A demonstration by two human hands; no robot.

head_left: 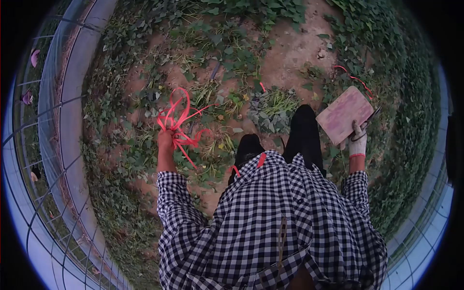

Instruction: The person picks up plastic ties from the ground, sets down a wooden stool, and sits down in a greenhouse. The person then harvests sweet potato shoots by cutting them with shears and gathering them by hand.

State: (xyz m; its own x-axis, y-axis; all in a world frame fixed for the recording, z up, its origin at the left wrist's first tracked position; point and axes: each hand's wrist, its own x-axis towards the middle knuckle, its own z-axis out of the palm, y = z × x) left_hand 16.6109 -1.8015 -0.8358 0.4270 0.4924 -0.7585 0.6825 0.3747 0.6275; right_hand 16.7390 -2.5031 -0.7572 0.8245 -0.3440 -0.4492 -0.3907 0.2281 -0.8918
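Bare and closed, my left hand (166, 138) grips a bunch of looped red ribbon (180, 121) whose ends stick out to the right and below. On the right, my right hand (357, 137) wears a white glove with a red cuff. Its fingers are closed on the lower edge of a worn, reddish flat board (344, 114). Dark scissors (371, 120) also stick out from that hand. Between the two hands, a pile of cut green stems and leaves (279, 107) lies on the soil just beyond my feet.
My dark shoes (303, 130) stand on brown soil (290, 53) among green vines. A loose red strip (355, 78) lies beyond the board. Wire fencing (41, 113) and a concrete edge (75, 96) run along the left. Dense foliage (411, 106) borders the right.
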